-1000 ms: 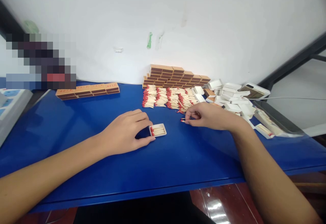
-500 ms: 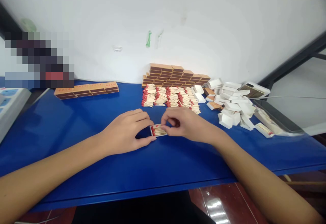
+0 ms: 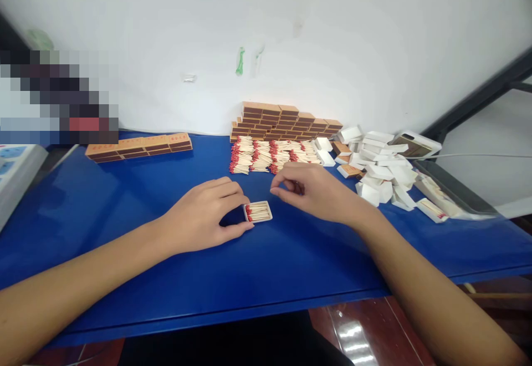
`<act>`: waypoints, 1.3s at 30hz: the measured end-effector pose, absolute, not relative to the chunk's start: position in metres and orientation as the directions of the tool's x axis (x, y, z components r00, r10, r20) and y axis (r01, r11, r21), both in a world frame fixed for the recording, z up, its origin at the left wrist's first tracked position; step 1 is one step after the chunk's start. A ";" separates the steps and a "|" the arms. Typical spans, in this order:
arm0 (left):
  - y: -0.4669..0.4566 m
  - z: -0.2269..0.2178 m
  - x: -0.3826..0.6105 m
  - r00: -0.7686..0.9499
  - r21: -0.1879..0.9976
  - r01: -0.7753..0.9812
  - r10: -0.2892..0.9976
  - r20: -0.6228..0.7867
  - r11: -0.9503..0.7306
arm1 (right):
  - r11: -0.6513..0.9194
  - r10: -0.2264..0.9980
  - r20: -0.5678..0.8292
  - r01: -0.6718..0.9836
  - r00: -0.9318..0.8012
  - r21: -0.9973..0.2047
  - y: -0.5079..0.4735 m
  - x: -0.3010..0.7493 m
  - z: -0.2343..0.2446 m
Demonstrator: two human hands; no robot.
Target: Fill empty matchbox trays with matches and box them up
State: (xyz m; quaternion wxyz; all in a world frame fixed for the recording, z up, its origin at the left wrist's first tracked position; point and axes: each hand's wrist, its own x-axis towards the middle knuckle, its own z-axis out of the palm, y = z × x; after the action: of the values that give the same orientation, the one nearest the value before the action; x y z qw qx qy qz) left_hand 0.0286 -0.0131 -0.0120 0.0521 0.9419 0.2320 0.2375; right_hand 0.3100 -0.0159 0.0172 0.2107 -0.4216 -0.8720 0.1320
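Observation:
A small white matchbox tray (image 3: 271, 211) lies on the blue table, with several red-headed matches (image 3: 260, 211) in it, their heads to the left. My left hand (image 3: 211, 213) rests on the table and grips the tray's left end between thumb and fingers. Above and to the right of the tray hovers my right hand (image 3: 310, 191), thumb and index tip drawn together; I see nothing between them. Just beyond it, loose matches (image 3: 261, 155) lie in several bunches, heads mostly to the left, partly hidden by the right hand.
Brown matchboxes (image 3: 286, 122) are stacked against the white wall. Another row of matchboxes (image 3: 141, 147) stands at the left. White empty trays (image 3: 380, 169) are heaped at the right, near a filled tray (image 3: 432, 209) and a dark container (image 3: 461, 191). A power strip (image 3: 20, 172) sits far left.
My right hand has lifted off the tray and moved up and to the right, nearer the loose matches. The tray's right end is uncovered. My left hand stays on the tray.

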 end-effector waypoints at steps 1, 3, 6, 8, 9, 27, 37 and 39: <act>-0.013 -0.012 0.028 0.781 0.208 0.413 0.463 0.420 -0.887 | 0.594 0.804 0.265 0.701 -0.532 -0.394 -0.013 0.317 0.019; -0.013 -0.012 0.028 0.782 0.208 0.419 0.468 0.413 -0.884 | 0.534 0.845 0.239 0.762 -0.478 -0.366 -0.006 0.333 0.022; -0.012 -0.013 0.027 0.784 0.207 0.421 0.469 0.407 -0.883 | 0.412 0.910 0.111 0.842 -0.400 -0.347 0.003 0.362 0.025; -0.012 -0.013 0.026 0.784 0.205 0.421 0.468 0.408 -0.884 | 0.361 0.924 0.017 0.856 -0.382 -0.370 0.006 0.377 0.027; -0.012 -0.013 0.025 0.783 0.204 0.424 0.470 0.407 -0.883 | 0.337 0.928 -0.019 0.858 -0.373 -0.387 0.007 0.382 0.027; -0.013 -0.012 0.025 0.782 0.211 0.423 0.473 0.406 -0.881 | 0.383 0.891 -0.077 0.831 -0.448 -0.404 0.001 0.354 0.021; -0.012 -0.013 0.028 0.779 0.208 0.424 0.472 0.412 -0.881 | 0.614 0.765 0.132 0.652 -0.630 -0.445 -0.028 0.293 0.016; -0.011 -0.012 0.028 0.777 0.202 0.427 0.472 0.416 -0.881 | 0.638 0.737 0.111 0.633 -0.666 -0.439 -0.032 0.285 0.013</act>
State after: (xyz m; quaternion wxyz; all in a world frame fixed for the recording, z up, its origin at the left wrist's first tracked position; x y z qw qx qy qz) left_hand 0.0281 -0.0115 -0.0124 0.0482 0.9413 0.2390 0.2335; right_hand 0.2849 -0.0322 0.0132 0.1415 -0.3832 -0.8938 0.1851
